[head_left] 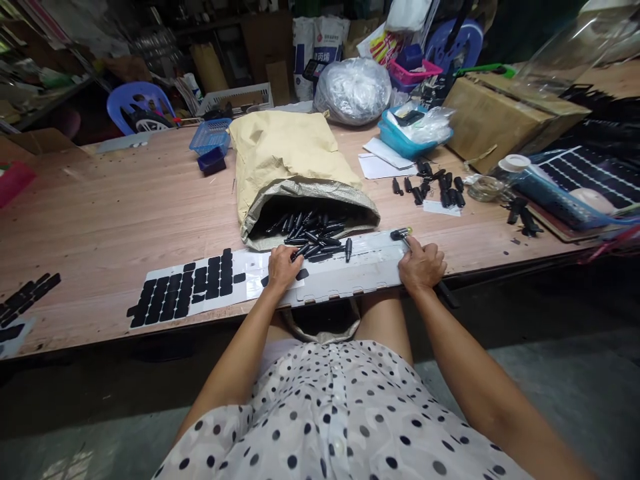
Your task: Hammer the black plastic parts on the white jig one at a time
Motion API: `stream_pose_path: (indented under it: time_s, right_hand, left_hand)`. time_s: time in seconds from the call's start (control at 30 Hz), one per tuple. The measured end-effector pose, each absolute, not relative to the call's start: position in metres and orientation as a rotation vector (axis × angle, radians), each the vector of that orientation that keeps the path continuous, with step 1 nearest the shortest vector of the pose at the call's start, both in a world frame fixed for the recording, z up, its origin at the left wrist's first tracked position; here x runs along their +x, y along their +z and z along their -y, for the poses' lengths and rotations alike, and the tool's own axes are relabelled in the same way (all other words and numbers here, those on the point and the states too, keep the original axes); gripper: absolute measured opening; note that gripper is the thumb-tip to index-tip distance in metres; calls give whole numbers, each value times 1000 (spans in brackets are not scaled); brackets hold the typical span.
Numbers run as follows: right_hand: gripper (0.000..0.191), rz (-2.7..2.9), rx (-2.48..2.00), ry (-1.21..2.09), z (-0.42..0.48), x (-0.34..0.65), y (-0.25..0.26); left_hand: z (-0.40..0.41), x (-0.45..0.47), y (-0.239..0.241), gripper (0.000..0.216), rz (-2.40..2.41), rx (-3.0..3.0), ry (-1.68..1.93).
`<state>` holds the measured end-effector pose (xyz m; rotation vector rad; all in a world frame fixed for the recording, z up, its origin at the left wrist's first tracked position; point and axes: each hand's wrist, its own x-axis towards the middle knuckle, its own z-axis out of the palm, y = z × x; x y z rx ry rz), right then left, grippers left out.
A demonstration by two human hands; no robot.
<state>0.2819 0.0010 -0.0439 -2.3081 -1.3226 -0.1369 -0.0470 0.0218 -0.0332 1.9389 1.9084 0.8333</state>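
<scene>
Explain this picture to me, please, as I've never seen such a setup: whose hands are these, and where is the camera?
There is no machine: these are one person's bare hands, seen by a camera worn on the head, looking forward and down. The right hand grips a hammer-like tool. The left hand is at a pile of small black parts; whether it holds one is unclear. On the table, a paper sack opens toward the person, with more parts inside. Flat black pieces lie in rows to its left.

Tool (399, 234) partly hidden by right fingers (432, 253), depths of sack (293, 143) lost in shadow, pink container (14, 183) cut off at left
</scene>
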Motion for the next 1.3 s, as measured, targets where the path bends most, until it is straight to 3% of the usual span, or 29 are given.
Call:
stream_pose_path:
  time_s: [0.3, 0.47, 0.77, 1.0, 1.3]
  right_hand:
    - [39, 1329, -2340, -132, 0, 280, -42]
    - [39, 1339, -2351, -127, -1, 281, -43]
    - [39, 1319, -2332, -137, -1, 279, -42]
    - [43, 1263, -2223, 33, 9, 280, -34]
    - [42, 1551, -1623, 482, 77, 212, -18]
  left_hand:
    - [2, -49, -20, 10, -1841, 1918, 904]
    - [21, -20, -19, 12, -1586, 2001, 727]
    - [19, -6, -23, 11, -1633, 1959, 686]
    - [20, -4, -26, 11, -1629, 1977, 689]
    - [21, -3, -23, 16, -1637, 1942, 622]
